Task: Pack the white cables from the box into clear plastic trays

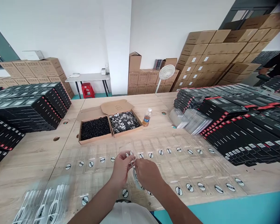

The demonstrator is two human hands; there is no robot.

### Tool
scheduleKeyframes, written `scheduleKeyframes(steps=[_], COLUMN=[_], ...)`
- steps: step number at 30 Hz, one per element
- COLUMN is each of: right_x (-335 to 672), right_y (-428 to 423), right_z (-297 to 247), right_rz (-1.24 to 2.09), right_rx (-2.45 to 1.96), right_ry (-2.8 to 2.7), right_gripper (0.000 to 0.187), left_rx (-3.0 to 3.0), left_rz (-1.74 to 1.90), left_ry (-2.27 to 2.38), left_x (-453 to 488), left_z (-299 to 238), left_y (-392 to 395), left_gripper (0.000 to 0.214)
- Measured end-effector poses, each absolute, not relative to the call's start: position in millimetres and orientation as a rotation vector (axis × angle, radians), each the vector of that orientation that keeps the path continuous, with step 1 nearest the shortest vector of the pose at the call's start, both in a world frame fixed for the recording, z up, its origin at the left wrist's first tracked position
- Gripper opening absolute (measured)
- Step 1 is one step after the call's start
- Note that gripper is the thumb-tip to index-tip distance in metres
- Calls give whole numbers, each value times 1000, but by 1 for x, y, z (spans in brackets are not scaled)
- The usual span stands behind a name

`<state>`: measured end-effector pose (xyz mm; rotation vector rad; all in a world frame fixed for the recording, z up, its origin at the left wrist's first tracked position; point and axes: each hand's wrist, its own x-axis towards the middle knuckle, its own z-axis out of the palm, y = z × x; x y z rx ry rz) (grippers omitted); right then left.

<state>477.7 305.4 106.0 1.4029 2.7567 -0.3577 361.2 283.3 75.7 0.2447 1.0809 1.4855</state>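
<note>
Both my hands are raised over the wooden worktable (35, 161), close together. My left hand (121, 168) pinches the end of a coiled white cable (136, 180) near its connector. My right hand (147, 175) grips the coil lower down, partly hiding it. Beneath and around my hands lie rows of clear plastic bags (177, 165), each with a round black-and-white sticker (161, 152). At the lower left, several white cables packed in clear bags (44, 202) lie side by side.
An open cardboard box (109, 123) holds black granular pieces and black-and-white patterned items, with a water bottle (147, 117) beside it. Stacks of black boxes (25, 112) with red marks fill both table sides. Cartons line the walls, and a person (274, 63) stands at the far right.
</note>
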Motion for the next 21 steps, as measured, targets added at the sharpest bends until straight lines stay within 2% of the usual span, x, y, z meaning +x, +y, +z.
scheduleKeyframes(steps=[7, 10, 12, 17, 21], right_x=[476, 483, 492, 519, 523], right_y=[302, 296, 293, 290, 284], right_z=[105, 100, 95, 70, 54], right_rz=[-388, -584, -869, -1676, -2480], right_rx=[1501, 1631, 1719, 1969, 1693], right_ry=[2762, 2811, 2825, 2569, 2100], right_gripper=[31, 23, 18, 52, 77], left_rx=[266, 179, 146, 135, 113], left_rz=[1566, 1634, 1659, 1604, 1558], left_ry=[1088, 1057, 1036, 1018, 1025], left_x=[368, 361, 355, 346, 350], left_z=[71, 73, 74, 72, 74], left_y=[290, 293, 294, 293, 292], left_gripper=[26, 29, 29, 24, 23])
